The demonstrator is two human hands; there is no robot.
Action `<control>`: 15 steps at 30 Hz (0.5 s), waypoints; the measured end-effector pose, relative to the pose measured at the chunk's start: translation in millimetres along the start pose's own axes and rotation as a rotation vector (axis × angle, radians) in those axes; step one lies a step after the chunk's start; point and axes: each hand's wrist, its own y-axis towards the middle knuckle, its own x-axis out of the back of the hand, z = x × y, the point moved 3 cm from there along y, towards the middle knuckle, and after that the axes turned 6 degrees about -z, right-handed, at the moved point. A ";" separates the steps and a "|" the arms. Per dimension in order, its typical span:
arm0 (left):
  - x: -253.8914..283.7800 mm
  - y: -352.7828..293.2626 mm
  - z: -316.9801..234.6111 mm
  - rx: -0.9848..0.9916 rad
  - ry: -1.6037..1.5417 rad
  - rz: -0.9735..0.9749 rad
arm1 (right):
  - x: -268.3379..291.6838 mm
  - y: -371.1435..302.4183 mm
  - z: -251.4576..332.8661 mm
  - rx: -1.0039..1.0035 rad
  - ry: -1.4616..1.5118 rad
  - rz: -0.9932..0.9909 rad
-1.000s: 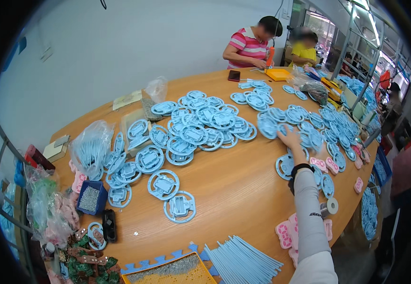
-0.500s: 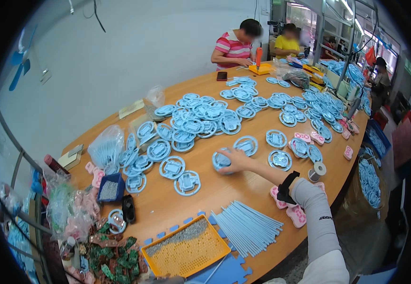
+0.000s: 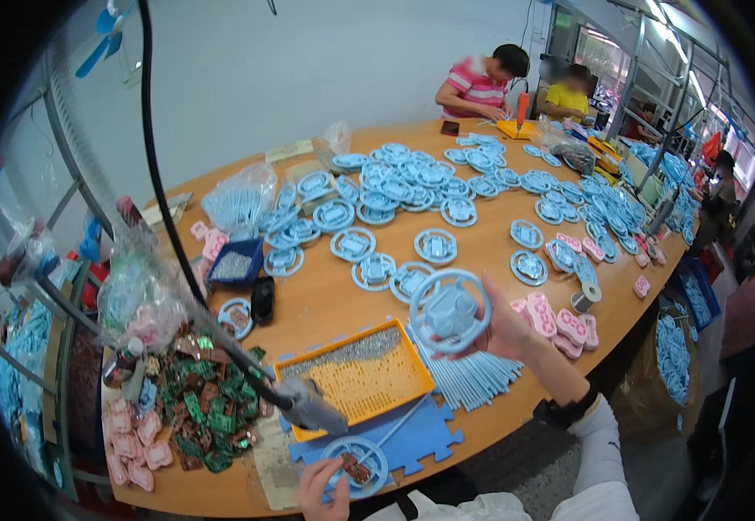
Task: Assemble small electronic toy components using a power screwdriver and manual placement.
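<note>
My right hand [image 3: 508, 323] grips a light blue plastic toy steering wheel [image 3: 449, 314] by its right rim, lifted above the table, its smooth domed face showing. At the near edge my left hand [image 3: 322, 491] pinches the rim of another blue toy wheel [image 3: 380, 473]. That one lies over a blue foam mat [image 3: 430, 438], with a brown circuit board [image 3: 356, 469] inside it and a thin blue stick [image 3: 402, 420] reaching out beyond its rim. Just above it hangs a grey tool head [image 3: 318, 412] on a dark cable, partly covering the yellow tray [image 3: 425, 375] of small metal screws.
Many blue wheels [image 3: 395, 182] pile up across the far table. Blue sticks [image 3: 482, 382] lie right of the tray, near pink pieces [image 3: 541, 313] and a wire spool [image 3: 583, 298]. Green and brown circuit boards [image 3: 208, 404] heap at left, by a blue bin [image 3: 237, 263]. Co-workers sit beyond.
My right hand has picked up a blue wheel from the table and brought it nearer. The view has shifted, so my left hand, the near wheel and the hanging tool now show.
</note>
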 end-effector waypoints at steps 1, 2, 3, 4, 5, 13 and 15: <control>-5.6 -7.2 14.6 0.114 -0.101 0.077 | -5.8 -10.5 -21.3 -0.021 0.002 -0.006; -14.6 -2.4 6.6 0.133 -0.196 0.144 | -5.5 -17.9 -43.4 -0.004 -0.109 -0.145; -22.5 1.5 -0.9 0.252 -0.327 0.228 | -5.3 -26.6 -65.8 0.009 -0.223 -0.280; -31.3 -6.2 6.3 0.358 -0.419 0.289 | -10.9 -35.6 -87.2 0.002 -0.211 -0.230; -36.5 -7.7 1.0 0.385 -0.514 0.314 | -18.4 -44.0 -108.9 -0.008 -0.200 -0.179; -36.7 -51.9 4.1 0.815 -0.954 0.043 | -90.2 -76.0 -195.9 0.334 -0.501 -0.156; -24.2 -45.6 6.2 0.835 -0.923 -0.029 | -89.8 -68.7 -175.6 0.491 -0.677 -0.117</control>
